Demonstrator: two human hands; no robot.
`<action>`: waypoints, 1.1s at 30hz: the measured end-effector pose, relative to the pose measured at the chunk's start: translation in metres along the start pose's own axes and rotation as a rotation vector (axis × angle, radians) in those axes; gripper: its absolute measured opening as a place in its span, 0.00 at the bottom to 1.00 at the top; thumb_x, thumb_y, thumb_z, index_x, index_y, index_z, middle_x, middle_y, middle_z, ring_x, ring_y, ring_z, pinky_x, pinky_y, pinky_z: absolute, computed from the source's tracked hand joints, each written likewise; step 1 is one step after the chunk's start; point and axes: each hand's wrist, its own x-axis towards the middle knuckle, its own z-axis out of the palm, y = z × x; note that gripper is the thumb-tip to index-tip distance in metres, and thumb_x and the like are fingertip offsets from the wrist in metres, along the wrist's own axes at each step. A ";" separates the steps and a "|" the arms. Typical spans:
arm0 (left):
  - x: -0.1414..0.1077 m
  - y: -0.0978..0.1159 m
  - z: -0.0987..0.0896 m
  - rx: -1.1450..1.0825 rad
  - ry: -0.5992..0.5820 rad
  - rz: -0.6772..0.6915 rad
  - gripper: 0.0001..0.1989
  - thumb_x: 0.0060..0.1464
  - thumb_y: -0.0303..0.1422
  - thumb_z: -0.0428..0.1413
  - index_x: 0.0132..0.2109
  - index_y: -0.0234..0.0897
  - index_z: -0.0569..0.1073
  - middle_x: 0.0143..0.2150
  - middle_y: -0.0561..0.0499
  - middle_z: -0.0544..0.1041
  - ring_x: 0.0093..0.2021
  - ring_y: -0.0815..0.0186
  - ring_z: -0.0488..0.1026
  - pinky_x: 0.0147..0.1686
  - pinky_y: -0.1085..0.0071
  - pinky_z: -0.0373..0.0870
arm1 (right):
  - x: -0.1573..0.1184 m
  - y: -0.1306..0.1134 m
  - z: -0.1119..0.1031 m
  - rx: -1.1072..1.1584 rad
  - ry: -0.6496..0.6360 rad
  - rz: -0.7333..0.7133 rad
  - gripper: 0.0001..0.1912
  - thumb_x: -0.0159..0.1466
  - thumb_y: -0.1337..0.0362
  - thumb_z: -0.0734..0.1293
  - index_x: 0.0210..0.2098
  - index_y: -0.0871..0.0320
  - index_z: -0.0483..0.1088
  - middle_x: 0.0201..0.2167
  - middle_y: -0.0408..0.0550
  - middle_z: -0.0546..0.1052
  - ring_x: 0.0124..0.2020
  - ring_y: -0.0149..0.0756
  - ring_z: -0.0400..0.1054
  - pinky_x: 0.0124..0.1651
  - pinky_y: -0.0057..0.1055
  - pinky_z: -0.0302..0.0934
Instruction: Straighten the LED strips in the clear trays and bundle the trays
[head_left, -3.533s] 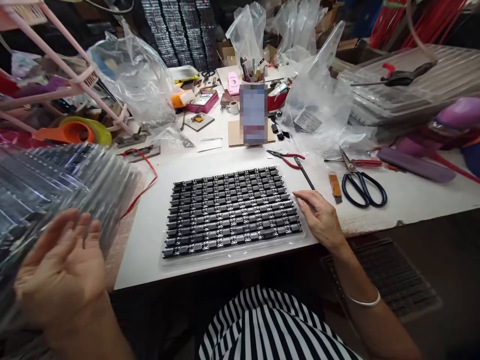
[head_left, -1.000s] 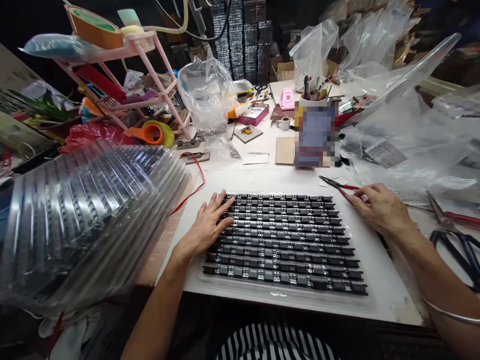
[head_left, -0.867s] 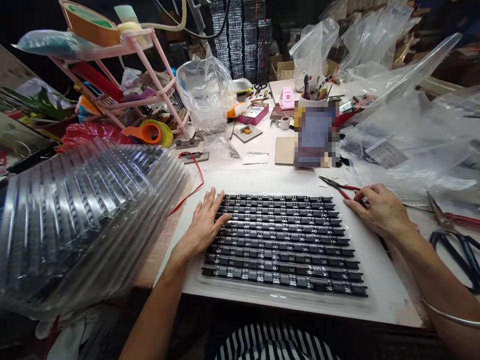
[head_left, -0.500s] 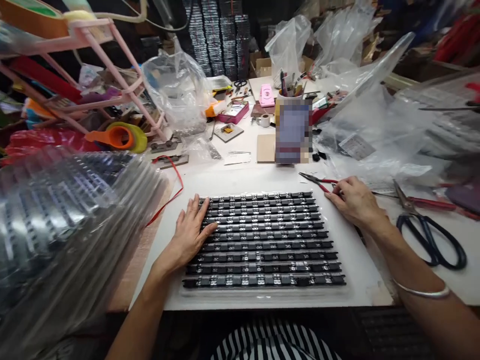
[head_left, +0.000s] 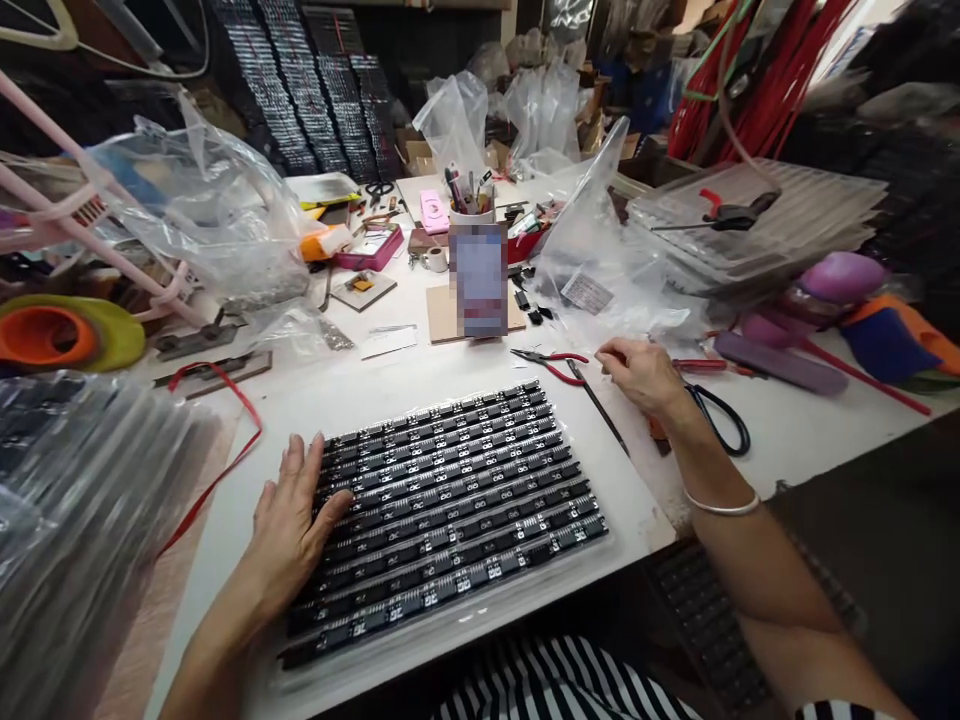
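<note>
Rows of narrow black circuit-board strips (head_left: 457,490) lie side by side in a clear plastic tray (head_left: 480,615) on a white work surface. My left hand (head_left: 289,525) rests on the left end of the rows, fingers spread and thumb over the strips. To the right, my right hand (head_left: 641,375) is raised near the needle-nose pliers (head_left: 553,360) with red handles, apart from them. Its fingers are curled in to the thumb; anything between them is hidden. Dark-handled scissors (head_left: 745,428) lie partly behind that wrist. A thin dark tool (head_left: 600,408) lies between tray and hand.
At the left, clear plastic trays (head_left: 97,500) are stacked high beside a red ribbon (head_left: 217,478). A blurred-out upright panel (head_left: 480,280) stands behind the tray. Plastic bags (head_left: 600,270) crowd the back, and clear trays (head_left: 750,230) with a clamp sit at right.
My view has swung to the right. My right hand has come off the pliers and moved to their right; the pliers lie on the table. My left hand stays on the strips.
</note>
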 end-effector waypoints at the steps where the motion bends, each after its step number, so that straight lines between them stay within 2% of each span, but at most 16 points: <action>1: 0.000 0.000 0.000 -0.014 0.001 -0.004 0.33 0.62 0.47 0.40 0.69 0.43 0.41 0.71 0.42 0.39 0.70 0.52 0.38 0.64 0.43 0.41 | -0.004 0.000 -0.002 -0.021 -0.027 -0.002 0.11 0.62 0.63 0.61 0.34 0.57 0.75 0.26 0.47 0.77 0.29 0.38 0.70 0.34 0.32 0.59; 4: 0.000 0.000 -0.003 -0.030 0.003 -0.011 0.32 0.62 0.48 0.38 0.69 0.48 0.39 0.71 0.48 0.37 0.70 0.54 0.38 0.65 0.45 0.42 | -0.022 0.007 -0.013 -0.090 -0.036 -0.023 0.10 0.62 0.64 0.60 0.33 0.56 0.74 0.26 0.47 0.77 0.30 0.38 0.70 0.34 0.31 0.58; 7: 0.003 0.000 -0.005 -0.042 0.016 0.000 0.30 0.62 0.49 0.39 0.68 0.57 0.39 0.71 0.58 0.37 0.70 0.56 0.39 0.65 0.46 0.42 | -0.043 0.026 -0.029 -0.185 0.003 0.048 0.10 0.62 0.63 0.60 0.32 0.55 0.73 0.27 0.47 0.77 0.30 0.38 0.69 0.33 0.32 0.57; 8: 0.005 0.001 -0.006 -0.049 0.017 0.008 0.30 0.61 0.49 0.39 0.68 0.57 0.42 0.71 0.58 0.39 0.70 0.55 0.40 0.65 0.45 0.43 | -0.051 0.033 -0.033 -0.224 -0.002 0.082 0.10 0.61 0.61 0.61 0.30 0.55 0.73 0.26 0.46 0.76 0.29 0.38 0.69 0.32 0.32 0.56; 10: 0.006 0.005 -0.009 -0.068 0.007 0.023 0.30 0.60 0.50 0.40 0.67 0.49 0.52 0.70 0.52 0.46 0.69 0.53 0.44 0.64 0.44 0.45 | -0.064 0.045 -0.037 -0.262 -0.064 0.106 0.12 0.60 0.55 0.62 0.27 0.54 0.71 0.25 0.46 0.75 0.28 0.39 0.68 0.29 0.32 0.54; 13: 0.004 0.018 -0.014 -0.092 0.028 0.043 0.30 0.60 0.48 0.39 0.59 0.32 0.66 0.66 0.40 0.58 0.67 0.52 0.51 0.64 0.50 0.49 | -0.077 0.059 -0.026 -0.243 -0.097 0.042 0.16 0.55 0.48 0.64 0.26 0.55 0.69 0.24 0.47 0.73 0.26 0.40 0.66 0.27 0.33 0.53; 16: 0.002 0.032 -0.024 -0.072 0.086 0.044 0.26 0.61 0.44 0.39 0.55 0.33 0.70 0.62 0.41 0.65 0.65 0.54 0.56 0.63 0.52 0.53 | -0.078 0.070 -0.006 -0.211 -0.044 0.044 0.16 0.54 0.48 0.63 0.23 0.54 0.64 0.20 0.48 0.70 0.22 0.41 0.64 0.24 0.35 0.52; 19: 0.003 0.048 -0.039 0.039 0.060 0.071 0.22 0.62 0.40 0.40 0.55 0.36 0.70 0.61 0.44 0.67 0.65 0.53 0.56 0.62 0.48 0.53 | -0.074 0.082 0.009 -0.250 -0.022 0.017 0.14 0.55 0.50 0.62 0.24 0.53 0.65 0.21 0.52 0.70 0.21 0.44 0.64 0.24 0.39 0.53; 23: 0.007 0.065 -0.051 0.121 0.013 0.140 0.20 0.63 0.36 0.41 0.55 0.35 0.70 0.61 0.45 0.68 0.65 0.52 0.55 0.62 0.46 0.50 | -0.071 0.090 0.010 -0.468 0.023 -0.036 0.13 0.55 0.54 0.64 0.20 0.53 0.61 0.25 0.56 0.71 0.19 0.45 0.64 0.21 0.40 0.52; 26: 0.011 0.062 -0.045 0.037 0.091 0.152 0.18 0.63 0.34 0.42 0.53 0.34 0.71 0.57 0.45 0.71 0.63 0.54 0.60 0.61 0.49 0.53 | -0.068 0.084 -0.005 -0.487 -0.095 0.002 0.13 0.53 0.59 0.64 0.17 0.54 0.58 0.20 0.52 0.69 0.17 0.43 0.63 0.18 0.36 0.51; 28: 0.012 0.056 -0.038 -0.030 0.131 0.155 0.17 0.62 0.33 0.44 0.51 0.34 0.72 0.54 0.45 0.74 0.59 0.56 0.65 0.60 0.51 0.58 | -0.066 0.071 -0.022 -0.372 -0.153 0.030 0.13 0.54 0.58 0.64 0.17 0.54 0.59 0.16 0.47 0.66 0.15 0.40 0.62 0.17 0.34 0.51; 31: 0.011 0.048 -0.031 -0.091 0.144 0.185 0.16 0.62 0.33 0.45 0.49 0.34 0.74 0.50 0.45 0.75 0.53 0.59 0.69 0.56 0.56 0.63 | -0.062 0.035 -0.049 0.031 -0.074 0.003 0.15 0.57 0.52 0.64 0.21 0.54 0.62 0.15 0.44 0.66 0.14 0.35 0.59 0.15 0.31 0.50; 33: 0.010 0.047 -0.030 -0.108 0.153 0.206 0.15 0.62 0.32 0.46 0.48 0.33 0.74 0.49 0.45 0.75 0.51 0.60 0.70 0.55 0.57 0.65 | -0.060 0.000 -0.060 0.409 -0.092 -0.040 0.16 0.57 0.47 0.65 0.26 0.53 0.65 0.22 0.45 0.73 0.17 0.34 0.62 0.15 0.29 0.52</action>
